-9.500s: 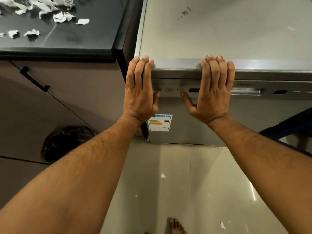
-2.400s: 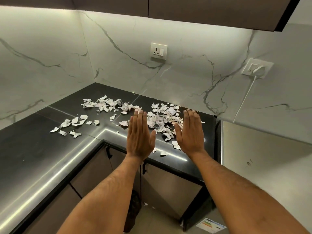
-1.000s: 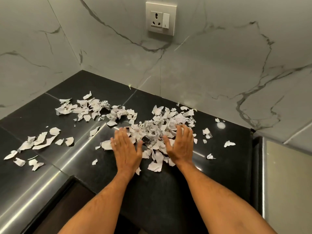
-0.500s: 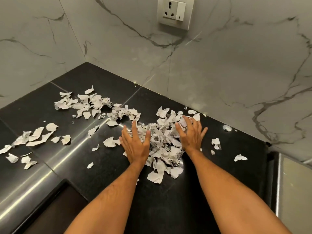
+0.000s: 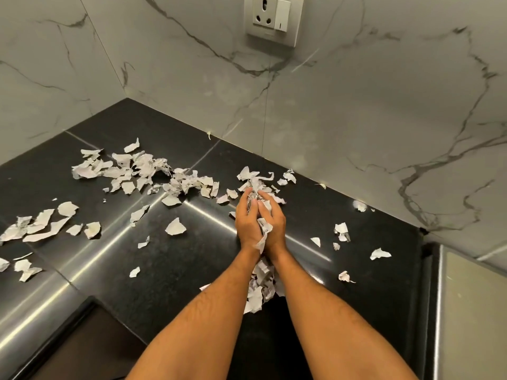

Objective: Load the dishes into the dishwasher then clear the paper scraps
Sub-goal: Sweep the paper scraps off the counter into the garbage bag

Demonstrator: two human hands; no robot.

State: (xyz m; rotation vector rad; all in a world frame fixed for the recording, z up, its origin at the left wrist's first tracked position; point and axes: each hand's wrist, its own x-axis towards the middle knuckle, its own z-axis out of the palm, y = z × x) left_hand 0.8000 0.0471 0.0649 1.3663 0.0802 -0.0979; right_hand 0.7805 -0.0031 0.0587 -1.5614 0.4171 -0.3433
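Torn white paper scraps lie scattered over the black countertop (image 5: 170, 272). My left hand (image 5: 247, 224) and my right hand (image 5: 274, 223) are pressed together, palms facing, squeezing a bunch of paper scraps (image 5: 264, 230) between them. Some scraps poke out past the fingertips and more hang below my wrists (image 5: 260, 286). A long trail of loose scraps (image 5: 142, 171) stretches to the left, and a few single scraps (image 5: 380, 253) lie to the right. Only the dishwasher's grey top (image 5: 472, 311) shows, at the far right.
Marble wall tiles close off the counter at the back and left, with a socket and switch plate (image 5: 271, 19) above. The counter's front edge and a dark cabinet front (image 5: 82, 341) are at lower left.
My hands, spread flat on either side of the pile half a second ago, have swept inward and closed together on the scraps. The middle pile is now gathered between my palms.
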